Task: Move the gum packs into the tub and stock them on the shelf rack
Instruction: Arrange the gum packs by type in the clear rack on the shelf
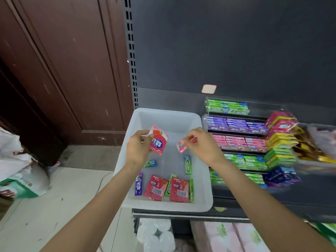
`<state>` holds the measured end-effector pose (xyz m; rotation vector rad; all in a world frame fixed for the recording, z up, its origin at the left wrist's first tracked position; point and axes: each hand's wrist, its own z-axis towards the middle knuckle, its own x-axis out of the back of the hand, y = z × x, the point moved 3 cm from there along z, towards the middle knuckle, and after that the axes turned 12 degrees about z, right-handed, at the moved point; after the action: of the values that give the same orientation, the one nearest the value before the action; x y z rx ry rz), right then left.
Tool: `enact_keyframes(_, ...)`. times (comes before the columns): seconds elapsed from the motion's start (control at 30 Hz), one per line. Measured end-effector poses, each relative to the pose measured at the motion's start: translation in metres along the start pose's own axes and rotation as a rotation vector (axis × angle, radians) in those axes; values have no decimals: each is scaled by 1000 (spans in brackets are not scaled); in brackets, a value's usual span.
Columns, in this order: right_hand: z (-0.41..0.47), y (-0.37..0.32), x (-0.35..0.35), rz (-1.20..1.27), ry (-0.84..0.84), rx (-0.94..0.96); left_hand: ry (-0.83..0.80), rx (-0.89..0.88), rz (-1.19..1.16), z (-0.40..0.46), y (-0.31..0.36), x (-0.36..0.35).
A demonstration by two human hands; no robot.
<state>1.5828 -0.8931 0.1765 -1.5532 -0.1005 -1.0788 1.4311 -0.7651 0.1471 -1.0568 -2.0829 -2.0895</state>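
Your left hand (137,148) grips a flat pink gum pack (158,140); your right hand (203,142) pinches a slim pink stick pack (181,145), both above the translucent plastic tub (206,180), left of the tiered shelf rack (236,113).

White tub (203,135); pink, green, purple gum packs (156,188); dark grey shelf rack (236,51).

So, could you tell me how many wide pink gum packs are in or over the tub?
3: one held by the left hand, two lying barcode-up near the tub's front edge.
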Motion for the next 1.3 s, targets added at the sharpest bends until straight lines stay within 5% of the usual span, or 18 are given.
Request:
enact_keyframes(0.3, -23, 17, 108, 164, 315, -46, -119, -223, -83, -22, 92, -65)
enact_keyframes(0.73, 5, 120, 293, 159, 466, 174, -54, -457, -41, -29, 230, -202)
enact_keyframes(1.3, 87, 197, 328, 34, 121, 118, 56, -550, 282, -1, 286, -274)
